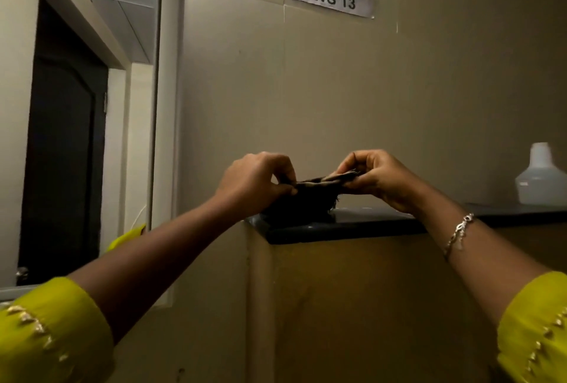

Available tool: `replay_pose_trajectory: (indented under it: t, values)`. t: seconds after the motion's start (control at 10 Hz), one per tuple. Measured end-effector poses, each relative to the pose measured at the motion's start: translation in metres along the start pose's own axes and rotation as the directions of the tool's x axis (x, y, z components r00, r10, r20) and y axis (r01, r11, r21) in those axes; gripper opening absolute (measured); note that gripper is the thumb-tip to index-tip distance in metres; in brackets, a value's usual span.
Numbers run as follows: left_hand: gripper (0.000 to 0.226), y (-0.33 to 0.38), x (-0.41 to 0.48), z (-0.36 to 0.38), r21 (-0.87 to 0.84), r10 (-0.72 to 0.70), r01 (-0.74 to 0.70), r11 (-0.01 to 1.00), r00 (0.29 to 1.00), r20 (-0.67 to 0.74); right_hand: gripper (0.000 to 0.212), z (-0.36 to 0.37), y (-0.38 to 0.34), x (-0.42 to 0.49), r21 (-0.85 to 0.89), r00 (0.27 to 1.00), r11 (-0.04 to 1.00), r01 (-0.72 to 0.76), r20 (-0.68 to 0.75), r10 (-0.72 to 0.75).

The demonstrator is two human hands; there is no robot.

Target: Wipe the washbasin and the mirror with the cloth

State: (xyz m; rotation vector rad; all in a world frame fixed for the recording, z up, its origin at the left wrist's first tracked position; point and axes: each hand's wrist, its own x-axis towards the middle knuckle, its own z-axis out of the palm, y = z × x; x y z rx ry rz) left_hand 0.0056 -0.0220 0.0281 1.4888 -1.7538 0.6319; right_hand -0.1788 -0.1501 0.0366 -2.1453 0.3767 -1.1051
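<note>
Both hands, left hand and right hand, pinch a dark, frayed cloth between their fingers above the glossy black counter, its lower folds lost in shadow.

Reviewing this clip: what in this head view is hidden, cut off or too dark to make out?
- Washbasin: nowhere in frame.
- Cloth: dark and bunched between left hand and right hand; its size and pattern are unreadable.
- White bottle: cut by the right edge, blurred.
- Mirror: cut by the left edge.
</note>
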Motion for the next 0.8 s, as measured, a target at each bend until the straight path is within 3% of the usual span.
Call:
replay_pose_trajectory:
  t: [0.2, 0.5, 0.6, 0.7, 0.8]
  values:
    - [0.012, 0.017, -0.014, 0.004, 0.074, 0.074, -0.081, 0.994, 0.992, 0.098, 0.030, -0.005, 0.003, -0.020, -0.081, 0.995, 0.996, -0.031, 0.087, 0.038]
    - [0.028, 0.018, -0.033, 0.006, -0.079, 0.058, -0.045, 0.996, 0.983, 0.172, 0.018, 0.010, 0.002, -0.031, -0.306, 1.000, 0.952, 0.005, -0.015, -0.010]
    - [0.028, 0.020, -0.040, 0.000, -0.064, 0.062, -0.050, 0.997, 0.981, 0.186, 0.011, 0.019, -0.002, -0.031, -0.466, 0.998, 0.884, 0.027, -0.045, -0.054]
    - [0.033, 0.014, -0.049, -0.005, -0.079, 0.026, -0.008, 0.997, 0.974, 0.224, 0.011, 0.033, -0.006, -0.030, -0.660, 0.977, 0.750, 0.046, -0.125, -0.171]
    - [0.053, 0.000, -0.066, -0.012, -0.054, 0.007, 0.002, 0.999, 0.986, 0.164, 0.012, 0.062, -0.010, -0.035, -0.698, 0.922, 0.712, 0.080, -0.219, -0.318]
